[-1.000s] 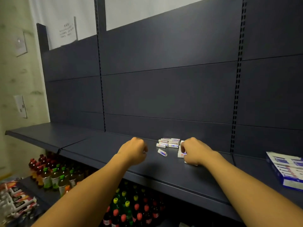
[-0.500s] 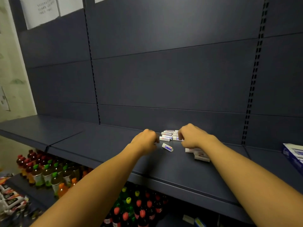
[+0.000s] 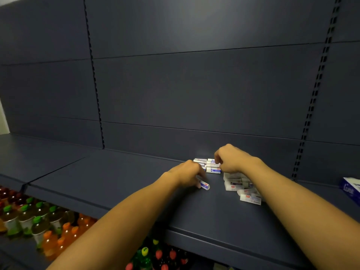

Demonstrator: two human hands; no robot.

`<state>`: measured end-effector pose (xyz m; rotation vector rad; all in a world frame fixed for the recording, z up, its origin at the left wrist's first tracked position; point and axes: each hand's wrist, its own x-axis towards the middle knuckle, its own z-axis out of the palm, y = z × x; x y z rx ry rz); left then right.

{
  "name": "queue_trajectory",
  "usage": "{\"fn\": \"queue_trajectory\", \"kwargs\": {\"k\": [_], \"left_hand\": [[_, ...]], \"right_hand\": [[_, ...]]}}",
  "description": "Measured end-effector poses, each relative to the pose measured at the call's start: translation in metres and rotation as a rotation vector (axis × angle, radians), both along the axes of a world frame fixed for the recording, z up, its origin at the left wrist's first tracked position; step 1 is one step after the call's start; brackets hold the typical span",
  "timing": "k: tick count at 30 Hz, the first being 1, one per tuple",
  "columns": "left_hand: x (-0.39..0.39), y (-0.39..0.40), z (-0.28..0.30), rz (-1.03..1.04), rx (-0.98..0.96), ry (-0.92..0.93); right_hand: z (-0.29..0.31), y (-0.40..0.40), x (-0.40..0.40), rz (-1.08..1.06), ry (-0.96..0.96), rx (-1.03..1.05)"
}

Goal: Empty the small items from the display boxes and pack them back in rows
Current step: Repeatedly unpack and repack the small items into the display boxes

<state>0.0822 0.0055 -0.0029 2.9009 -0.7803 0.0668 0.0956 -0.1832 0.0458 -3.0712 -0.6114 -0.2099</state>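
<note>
On the dark shelf (image 3: 116,178), the left hand (image 3: 186,175) pinches a lone eraser (image 3: 204,185); the right hand (image 3: 232,159), fingers curled, grips the far stack of erasers (image 3: 213,169).

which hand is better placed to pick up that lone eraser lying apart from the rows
Left. The left hand already has its fingertips on the lone white eraser with the blue sleeve, while the right hand is further back at the neat row of white erasers.

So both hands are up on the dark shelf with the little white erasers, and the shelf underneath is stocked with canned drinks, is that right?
Not quite. The head view shows bottled drinks below, not cans. The left hand and right hand are on the dark shelf with the erasers.
</note>
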Motion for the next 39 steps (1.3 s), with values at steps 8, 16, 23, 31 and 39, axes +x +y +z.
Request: {"fn": "queue_trajectory", "kwargs": {"k": [8,16,23,31,39], "left_hand": [[0.026,0.005,-0.009,-0.170,-0.066,0.071],[0.039,0.024,0.012,-0.216,0.013,-0.076],[0.051,0.079,0.037,-0.108,-0.002,-0.137],[0.058,0.127,0.025,-0.014,0.009,-0.106],[0.063,0.156,0.015,0.002,-0.034,-0.094]], "right_hand": [[-0.008,-0.010,0.000,-0.119,0.055,0.009],[-0.009,-0.011,-0.002,-0.216,0.069,0.034],[-0.015,0.015,0.005,-0.224,0.071,0.066],[-0.037,0.063,0.030,-0.148,0.064,0.135],[-0.055,0.091,0.049,-0.167,0.069,0.101]]}}
